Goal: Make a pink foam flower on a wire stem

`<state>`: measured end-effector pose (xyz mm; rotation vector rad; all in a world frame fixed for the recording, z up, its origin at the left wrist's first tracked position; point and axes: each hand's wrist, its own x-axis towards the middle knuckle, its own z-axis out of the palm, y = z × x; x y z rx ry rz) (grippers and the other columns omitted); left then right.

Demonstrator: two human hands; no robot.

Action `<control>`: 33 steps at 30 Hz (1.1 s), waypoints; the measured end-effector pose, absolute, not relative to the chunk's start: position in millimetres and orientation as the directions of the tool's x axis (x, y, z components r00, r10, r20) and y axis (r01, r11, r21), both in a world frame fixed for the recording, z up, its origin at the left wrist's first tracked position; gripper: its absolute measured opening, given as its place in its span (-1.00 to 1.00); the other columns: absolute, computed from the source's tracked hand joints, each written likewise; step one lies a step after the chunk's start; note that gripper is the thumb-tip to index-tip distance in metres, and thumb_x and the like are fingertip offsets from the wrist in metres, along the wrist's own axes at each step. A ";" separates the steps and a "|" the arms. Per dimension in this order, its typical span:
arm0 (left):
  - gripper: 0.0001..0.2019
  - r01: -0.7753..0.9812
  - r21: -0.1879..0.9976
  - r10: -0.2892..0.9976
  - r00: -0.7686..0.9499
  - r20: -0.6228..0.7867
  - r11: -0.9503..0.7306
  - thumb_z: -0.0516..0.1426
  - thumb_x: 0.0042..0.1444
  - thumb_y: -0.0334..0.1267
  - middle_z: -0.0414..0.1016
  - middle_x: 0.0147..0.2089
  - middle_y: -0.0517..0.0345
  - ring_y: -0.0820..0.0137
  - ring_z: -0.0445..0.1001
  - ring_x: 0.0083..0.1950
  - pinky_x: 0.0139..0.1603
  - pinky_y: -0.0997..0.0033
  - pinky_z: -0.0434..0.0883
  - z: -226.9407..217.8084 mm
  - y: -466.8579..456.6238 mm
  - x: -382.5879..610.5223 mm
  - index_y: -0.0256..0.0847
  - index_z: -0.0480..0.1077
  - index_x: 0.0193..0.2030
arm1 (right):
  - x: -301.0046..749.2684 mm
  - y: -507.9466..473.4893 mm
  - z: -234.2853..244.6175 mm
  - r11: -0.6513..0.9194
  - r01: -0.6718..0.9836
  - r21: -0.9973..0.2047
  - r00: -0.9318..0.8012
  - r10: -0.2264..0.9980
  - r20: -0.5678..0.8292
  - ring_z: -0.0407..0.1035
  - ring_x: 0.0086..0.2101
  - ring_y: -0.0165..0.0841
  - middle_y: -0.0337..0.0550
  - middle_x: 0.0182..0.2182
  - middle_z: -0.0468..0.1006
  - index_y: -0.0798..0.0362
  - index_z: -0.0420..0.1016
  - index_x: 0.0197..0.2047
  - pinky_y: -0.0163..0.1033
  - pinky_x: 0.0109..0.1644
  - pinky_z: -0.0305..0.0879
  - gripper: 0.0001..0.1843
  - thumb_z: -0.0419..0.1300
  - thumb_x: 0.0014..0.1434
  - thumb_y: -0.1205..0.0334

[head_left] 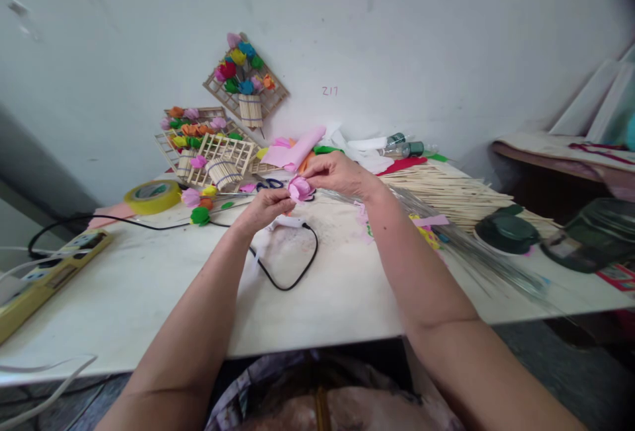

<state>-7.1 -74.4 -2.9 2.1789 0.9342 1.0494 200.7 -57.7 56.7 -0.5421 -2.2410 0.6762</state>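
While a stick basket (251, 111) holding paper flowers (238, 56) rests against the wall (421, 34) beyond the white corded tool (290, 221), the left hand (268, 209) pinches a pink flower (300, 188) near that tool; the right hand (342, 173), likewise narrowed, grips its petals. Nearer than the tool, black cord (285, 288) loops over the counter (327, 315), short of the front edge.

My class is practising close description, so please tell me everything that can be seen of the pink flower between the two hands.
The pink flower is small and rounded, with overlapping petals that look like thin crepe paper, darker in the folds. It is held up over the white table, just beyond a white tool with a black cord. The left hand pinches it at the lower left; the right hand touches its upper edge. Any stem is hidden or too small to tell.
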 end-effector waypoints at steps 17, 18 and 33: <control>-0.70 0.400 0.689 0.787 0.439 0.434 -0.604 0.08 0.06 -0.15 0.20 -0.60 0.24 0.52 0.16 -0.51 -0.46 0.48 0.12 -11.5 -64.2 -6.4 -0.25 0.25 -0.61 | 197.2 -39.7 43.2 0.634 0.268 -0.726 -0.560 0.715 0.418 0.20 -0.49 -0.48 -0.23 -0.58 0.40 0.21 0.52 -0.51 -0.33 -0.41 0.07 -0.84 0.19 -0.09 0.27; -0.70 0.400 0.694 0.789 0.446 0.423 -0.598 0.08 0.06 -0.14 0.20 -0.60 0.24 0.52 0.16 -0.51 -0.46 0.47 0.12 -11.5 -63.7 -7.0 -0.25 0.25 -0.60 | 197.7 -40.2 43.0 0.627 0.253 -0.737 -0.577 0.709 0.405 0.21 -0.48 -0.48 -0.22 -0.56 0.41 0.20 0.52 -0.50 -0.33 -0.39 0.09 -0.83 0.20 -0.09 0.26; -0.71 0.420 0.675 0.780 0.478 0.403 -0.606 0.06 0.07 -0.17 0.19 -0.60 0.26 0.53 0.15 -0.50 -0.45 0.49 0.10 -13.3 -62.6 -4.2 -0.26 0.26 -0.60 | 201.0 -27.2 35.3 0.735 0.257 -0.627 -0.606 0.628 0.488 0.20 -0.50 -0.49 -0.22 -0.58 0.40 0.17 0.45 -0.58 -0.34 -0.42 0.06 -0.86 0.16 -0.09 0.30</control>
